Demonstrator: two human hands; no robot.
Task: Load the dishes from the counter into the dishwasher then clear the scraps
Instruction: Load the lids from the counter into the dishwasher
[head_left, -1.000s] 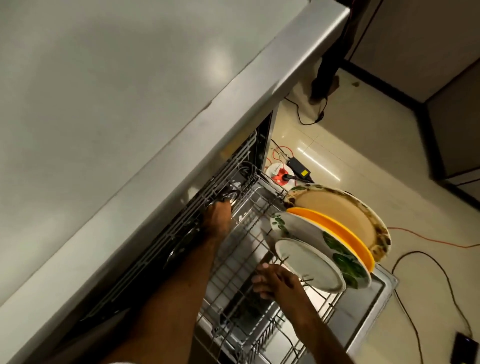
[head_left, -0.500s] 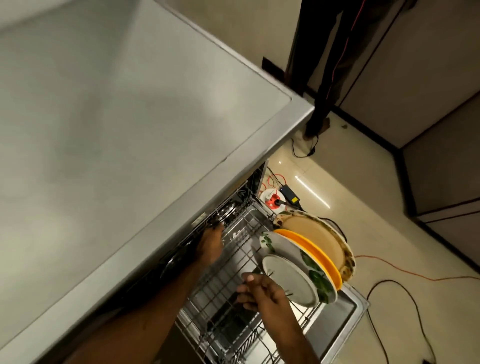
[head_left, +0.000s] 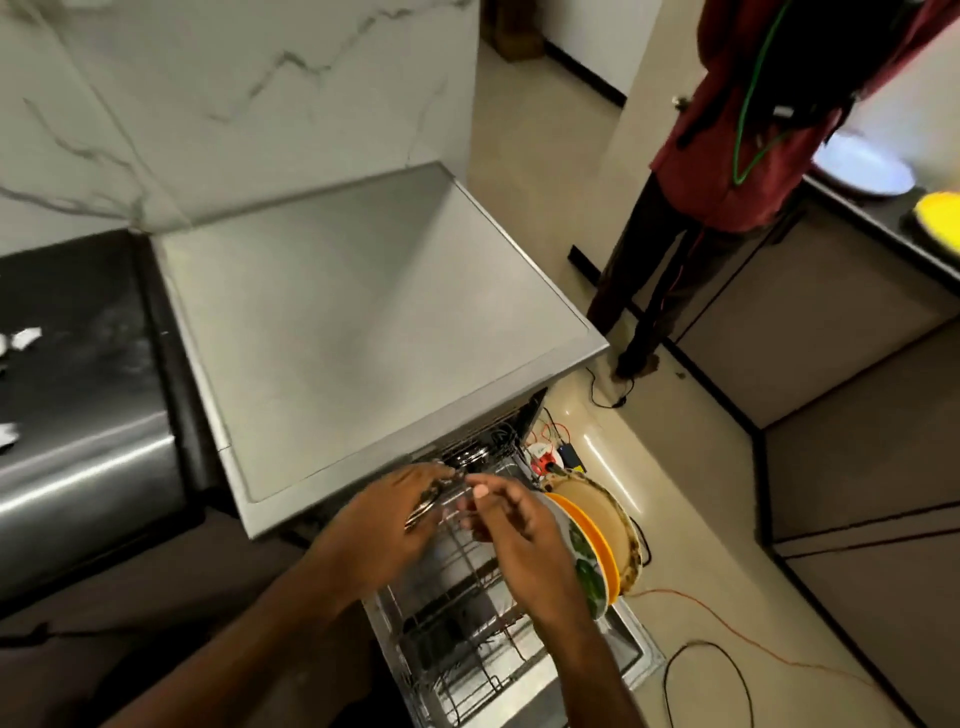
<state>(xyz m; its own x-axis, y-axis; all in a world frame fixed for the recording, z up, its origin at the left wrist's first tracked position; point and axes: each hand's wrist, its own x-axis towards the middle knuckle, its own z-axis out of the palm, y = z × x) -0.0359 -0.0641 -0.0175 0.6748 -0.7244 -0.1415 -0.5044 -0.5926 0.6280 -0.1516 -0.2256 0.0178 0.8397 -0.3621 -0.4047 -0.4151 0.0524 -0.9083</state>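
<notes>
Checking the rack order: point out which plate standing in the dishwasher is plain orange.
The orange plate, on edge between the white plate with green leaves and the beige plate with a dark speckled rim. Only it is unpatterned.

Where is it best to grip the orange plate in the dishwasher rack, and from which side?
The orange plate stands on edge, packed between the leaf-patterned plate and the tan plate; only its top rim is free, so probably pinch that from above.
</notes>
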